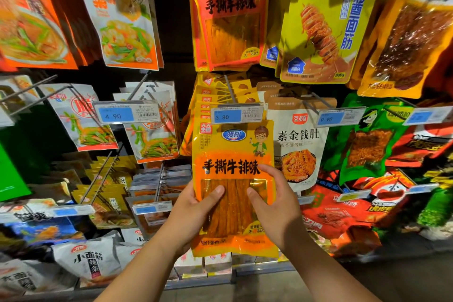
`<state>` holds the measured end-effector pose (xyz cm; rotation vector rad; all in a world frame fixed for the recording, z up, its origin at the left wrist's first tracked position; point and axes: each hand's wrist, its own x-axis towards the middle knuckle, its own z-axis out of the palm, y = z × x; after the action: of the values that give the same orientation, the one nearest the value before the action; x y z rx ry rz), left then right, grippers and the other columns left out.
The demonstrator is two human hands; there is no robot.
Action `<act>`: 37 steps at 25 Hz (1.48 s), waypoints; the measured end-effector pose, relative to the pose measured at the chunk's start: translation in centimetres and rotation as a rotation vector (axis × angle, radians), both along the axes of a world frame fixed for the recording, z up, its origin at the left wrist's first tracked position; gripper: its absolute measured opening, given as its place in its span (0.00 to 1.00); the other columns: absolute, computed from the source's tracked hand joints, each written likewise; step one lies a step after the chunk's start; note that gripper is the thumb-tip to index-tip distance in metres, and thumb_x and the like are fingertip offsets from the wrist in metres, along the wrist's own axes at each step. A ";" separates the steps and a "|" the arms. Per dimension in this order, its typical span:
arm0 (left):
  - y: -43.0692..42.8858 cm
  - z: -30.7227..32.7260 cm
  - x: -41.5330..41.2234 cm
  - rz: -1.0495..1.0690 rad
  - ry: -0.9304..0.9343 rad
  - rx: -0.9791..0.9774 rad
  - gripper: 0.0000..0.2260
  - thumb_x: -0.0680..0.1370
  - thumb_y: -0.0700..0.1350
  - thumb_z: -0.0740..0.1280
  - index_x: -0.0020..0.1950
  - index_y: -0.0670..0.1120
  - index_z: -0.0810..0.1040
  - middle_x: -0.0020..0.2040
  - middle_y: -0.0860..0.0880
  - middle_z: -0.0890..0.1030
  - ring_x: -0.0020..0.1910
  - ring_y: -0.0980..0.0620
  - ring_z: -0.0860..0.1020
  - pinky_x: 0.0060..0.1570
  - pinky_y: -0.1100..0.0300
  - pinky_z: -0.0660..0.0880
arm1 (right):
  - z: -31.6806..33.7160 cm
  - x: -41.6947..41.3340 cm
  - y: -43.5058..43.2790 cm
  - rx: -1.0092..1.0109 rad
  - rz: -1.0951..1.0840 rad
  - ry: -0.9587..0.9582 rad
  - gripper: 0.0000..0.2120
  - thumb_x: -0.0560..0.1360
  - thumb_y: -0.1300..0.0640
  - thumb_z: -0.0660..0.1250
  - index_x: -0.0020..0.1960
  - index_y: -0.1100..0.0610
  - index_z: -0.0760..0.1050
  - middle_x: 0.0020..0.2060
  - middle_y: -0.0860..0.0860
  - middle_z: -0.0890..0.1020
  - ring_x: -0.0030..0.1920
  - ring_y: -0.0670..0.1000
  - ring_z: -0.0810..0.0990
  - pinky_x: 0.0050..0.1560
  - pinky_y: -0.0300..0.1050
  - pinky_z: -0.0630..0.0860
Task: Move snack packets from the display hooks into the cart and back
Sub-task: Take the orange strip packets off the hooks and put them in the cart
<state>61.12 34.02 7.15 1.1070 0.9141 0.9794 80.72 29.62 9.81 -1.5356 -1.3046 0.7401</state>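
Grip closed on both sides: a person's left hand (pixel 196 207) pinches the 8 o'clock edge and the right hand (pixel 274 201) the 3 o'clock edge of a flat orange-yellow plastic snack packet (pixel 232 167), held upright, its top tucked behind the blue-and-white price tag (pixel 236 115) at 12 o'clock; whether it hangs on the metal hook (pixel 230 88) cannot be told. Light, floppy, slick film, likely best pinched at the side seams.
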 end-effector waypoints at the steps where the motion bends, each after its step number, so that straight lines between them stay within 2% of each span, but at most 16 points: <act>1: 0.0 0.0 0.0 -0.002 0.006 -0.003 0.20 0.76 0.54 0.73 0.66 0.53 0.78 0.60 0.48 0.86 0.60 0.48 0.84 0.56 0.50 0.83 | -0.1 0.0 0.1 -0.001 -0.001 0.000 0.23 0.78 0.54 0.71 0.68 0.37 0.70 0.67 0.38 0.74 0.68 0.38 0.68 0.59 0.28 0.65; 4: 0.2 -0.2 0.1 0.004 0.020 -0.020 0.21 0.76 0.54 0.73 0.67 0.51 0.77 0.60 0.49 0.86 0.60 0.48 0.84 0.58 0.47 0.82 | -0.4 -0.1 0.4 -0.012 -0.009 0.002 0.23 0.78 0.54 0.71 0.70 0.40 0.70 0.68 0.39 0.73 0.69 0.40 0.67 0.63 0.36 0.66; 7: 0.7 -0.5 0.3 0.019 0.029 -0.013 0.21 0.77 0.53 0.73 0.68 0.50 0.76 0.59 0.49 0.86 0.59 0.48 0.85 0.59 0.46 0.81 | -0.9 0.1 0.9 -0.021 -0.002 -0.007 0.24 0.78 0.52 0.72 0.70 0.38 0.69 0.65 0.35 0.72 0.66 0.37 0.67 0.62 0.35 0.65; 9: 1.1 -0.6 0.3 0.036 0.062 0.027 0.20 0.77 0.53 0.72 0.67 0.51 0.77 0.58 0.51 0.87 0.57 0.52 0.85 0.53 0.55 0.83 | -1.3 0.0 1.4 -0.039 0.014 -0.033 0.27 0.76 0.51 0.74 0.70 0.36 0.67 0.61 0.28 0.70 0.60 0.27 0.68 0.57 0.25 0.65; 10: 1.3 -0.6 0.4 0.050 0.096 0.063 0.20 0.77 0.54 0.72 0.67 0.52 0.77 0.57 0.54 0.87 0.55 0.55 0.85 0.49 0.62 0.82 | -1.4 -0.1 1.7 -0.044 0.018 -0.061 0.28 0.75 0.51 0.75 0.70 0.37 0.67 0.59 0.25 0.69 0.57 0.23 0.68 0.51 0.20 0.66; 12: 2.0 -0.6 0.6 0.082 0.177 0.125 0.17 0.77 0.54 0.71 0.65 0.53 0.78 0.54 0.58 0.87 0.52 0.59 0.85 0.44 0.70 0.79 | -1.6 -0.3 2.5 -0.035 0.016 -0.129 0.30 0.73 0.50 0.77 0.70 0.38 0.67 0.57 0.26 0.68 0.55 0.20 0.66 0.44 0.18 0.67; 15: 3.1 -0.7 0.8 0.154 0.255 0.149 0.11 0.78 0.49 0.74 0.59 0.57 0.79 0.49 0.63 0.86 0.50 0.63 0.84 0.42 0.73 0.77 | -1.7 -0.5 3.7 -0.025 -0.003 -0.179 0.31 0.72 0.51 0.78 0.69 0.38 0.67 0.59 0.34 0.71 0.54 0.29 0.71 0.44 0.22 0.68; 18: 4.2 -0.9 0.3 0.239 0.452 0.252 0.13 0.74 0.50 0.79 0.53 0.59 0.78 0.43 0.61 0.86 0.46 0.70 0.81 0.41 0.74 0.75 | -2.5 0.0 4.6 -0.014 0.000 -0.214 0.30 0.72 0.51 0.78 0.67 0.38 0.67 0.61 0.38 0.71 0.53 0.35 0.72 0.48 0.24 0.66; 20: 4.9 -1.0 -0.1 0.276 0.641 0.341 0.16 0.70 0.56 0.80 0.54 0.60 0.78 0.48 0.60 0.82 0.48 0.65 0.80 0.45 0.65 0.75 | -2.9 0.6 5.0 0.009 -0.013 -0.308 0.30 0.71 0.48 0.79 0.67 0.38 0.68 0.61 0.39 0.68 0.56 0.40 0.70 0.51 0.30 0.70; 23: 5.9 -1.4 -0.5 0.334 0.854 0.464 0.25 0.66 0.61 0.80 0.57 0.51 0.83 0.60 0.50 0.73 0.61 0.53 0.71 0.58 0.57 0.71 | -3.4 1.3 5.6 0.045 -0.076 -0.471 0.30 0.68 0.43 0.79 0.66 0.41 0.72 0.64 0.45 0.65 0.63 0.49 0.71 0.57 0.48 0.78; 25: 6.3 -1.3 -0.6 0.297 0.800 0.480 0.25 0.66 0.58 0.81 0.60 0.50 0.84 0.68 0.48 0.70 0.70 0.51 0.67 0.66 0.58 0.66 | -4.0 1.5 5.9 0.086 -0.085 -0.500 0.29 0.68 0.43 0.80 0.66 0.44 0.74 0.70 0.50 0.63 0.71 0.55 0.67 0.63 0.53 0.75; 27: 6.8 -1.5 -0.5 0.237 0.753 0.483 0.26 0.68 0.56 0.81 0.63 0.51 0.83 0.72 0.49 0.70 0.73 0.51 0.66 0.68 0.59 0.65 | -4.5 1.5 6.4 0.084 -0.049 -0.442 0.28 0.69 0.45 0.79 0.66 0.43 0.72 0.74 0.49 0.61 0.75 0.54 0.62 0.66 0.53 0.72; 29: 7.4 -2.0 -0.3 0.229 0.754 0.496 0.26 0.69 0.56 0.80 0.64 0.50 0.83 0.72 0.50 0.71 0.72 0.53 0.68 0.67 0.60 0.65 | -4.9 1.6 7.1 0.092 -0.029 -0.408 0.28 0.70 0.47 0.79 0.65 0.41 0.69 0.71 0.43 0.62 0.72 0.50 0.64 0.61 0.50 0.73; 32: 8.2 -2.7 -0.1 0.252 0.762 0.520 0.27 0.68 0.59 0.79 0.64 0.51 0.82 0.70 0.52 0.71 0.66 0.60 0.67 0.64 0.61 0.66 | -5.2 1.7 8.3 0.104 -0.005 -0.406 0.28 0.70 0.47 0.79 0.64 0.41 0.67 0.65 0.45 0.69 0.63 0.51 0.74 0.54 0.45 0.74; 34: 8.4 -2.9 0.0 0.252 0.762 0.520 0.28 0.68 0.63 0.76 0.65 0.52 0.82 0.69 0.53 0.71 0.64 0.62 0.67 0.63 0.61 0.68 | -5.3 1.8 8.9 0.094 0.007 -0.393 0.29 0.71 0.48 0.78 0.65 0.42 0.66 0.63 0.45 0.71 0.61 0.51 0.75 0.54 0.47 0.74; 37: 8.4 -2.6 0.1 0.226 0.760 0.524 0.32 0.67 0.68 0.71 0.65 0.53 0.81 0.68 0.53 0.71 0.64 0.60 0.70 0.61 0.59 0.72 | -5.2 2.0 9.1 0.094 0.014 -0.393 0.29 0.71 0.48 0.78 0.65 0.42 0.66 0.64 0.46 0.72 0.61 0.51 0.75 0.55 0.48 0.75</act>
<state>61.17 42.41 4.52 1.9234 1.4581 1.0202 82.70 38.68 4.62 -1.6488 -1.6137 0.3871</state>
